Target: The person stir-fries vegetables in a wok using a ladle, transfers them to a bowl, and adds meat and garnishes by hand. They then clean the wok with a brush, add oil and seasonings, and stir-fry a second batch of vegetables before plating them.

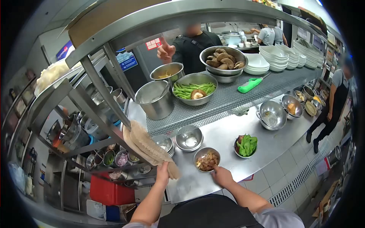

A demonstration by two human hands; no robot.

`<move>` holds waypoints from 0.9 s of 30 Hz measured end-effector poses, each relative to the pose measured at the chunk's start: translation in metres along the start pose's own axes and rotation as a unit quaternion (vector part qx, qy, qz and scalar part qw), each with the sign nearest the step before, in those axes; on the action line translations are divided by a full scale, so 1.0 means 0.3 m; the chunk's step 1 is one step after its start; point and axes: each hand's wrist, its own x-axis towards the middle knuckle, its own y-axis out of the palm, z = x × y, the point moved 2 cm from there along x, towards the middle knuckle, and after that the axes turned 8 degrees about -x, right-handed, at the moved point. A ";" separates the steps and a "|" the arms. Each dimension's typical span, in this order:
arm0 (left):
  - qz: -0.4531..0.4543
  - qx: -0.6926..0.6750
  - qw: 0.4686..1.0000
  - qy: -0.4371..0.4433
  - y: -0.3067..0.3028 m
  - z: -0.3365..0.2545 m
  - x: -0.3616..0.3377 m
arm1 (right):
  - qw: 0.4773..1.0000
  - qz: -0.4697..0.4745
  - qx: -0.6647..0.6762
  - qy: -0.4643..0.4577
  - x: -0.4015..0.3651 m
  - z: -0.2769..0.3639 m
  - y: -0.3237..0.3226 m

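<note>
My left hand (pixel 162 173) is closed on the lower end of a beige cloth (pixel 146 146), which hangs over a post of the metal rack. At the near edge of the steel counter, my right hand (pixel 223 176) grips the rim of a small metal bowl (pixel 207 159) of brown chopped pieces with some pale bits. Its fingers are partly hidden by the hand itself. To the right sits a bowl of green leaves (pixel 247 146) with something dark red beside them. Metal bowls (pixel 189 138) are stacked just behind the bowl I hold.
The shelf (pixel 232 95) above the counter carries green beans (pixel 194 90), mushrooms (pixel 224 60), a steel pot (pixel 154 99), a green-handled tool (pixel 251 85) and stacked white dishes (pixel 273 57). A person (pixel 195 43) stands behind it, another (pixel 334 91) at right. A red bin (pixel 110 190) is lower left.
</note>
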 end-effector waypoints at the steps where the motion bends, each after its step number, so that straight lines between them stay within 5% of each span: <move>1: 0.000 -0.001 1.000 0.002 0.009 0.017 0.008 | 1.000 -0.002 0.000 -0.002 0.000 0.028 -0.035; 4: -0.028 -0.009 0.999 0.046 0.018 0.040 0.033 | 1.000 0.005 -0.006 0.006 0.024 0.129 -0.159; 9: -0.015 -0.080 0.997 -0.015 0.046 0.027 -0.081 | 0.970 -0.097 0.103 -0.199 0.116 0.292 -0.246; 11: -0.024 -0.107 0.994 -0.027 0.069 0.014 -0.139 | 0.954 -0.030 0.207 -0.214 0.116 0.410 -0.289; 13: 0.003 -0.149 0.984 -0.093 0.134 -0.022 -0.219 | 0.905 -0.009 0.255 -0.339 0.147 0.512 -0.223; 17: 0.002 -0.186 0.982 -0.039 0.126 0.017 -0.295 | 0.905 0.010 0.322 -0.276 0.147 0.604 -0.034; 23: 0.102 -0.053 0.977 -0.181 -0.086 0.094 -0.377 | 0.916 0.099 0.320 -0.221 0.147 0.584 -0.060; 25: -0.075 0.012 0.994 -0.080 -0.082 0.032 -0.401 | 0.955 0.013 0.194 -0.224 0.125 0.572 -0.098; 27: -0.095 0.014 0.995 -0.004 -0.039 -0.033 -0.389 | 0.952 -0.011 0.134 -0.275 0.093 0.594 -0.147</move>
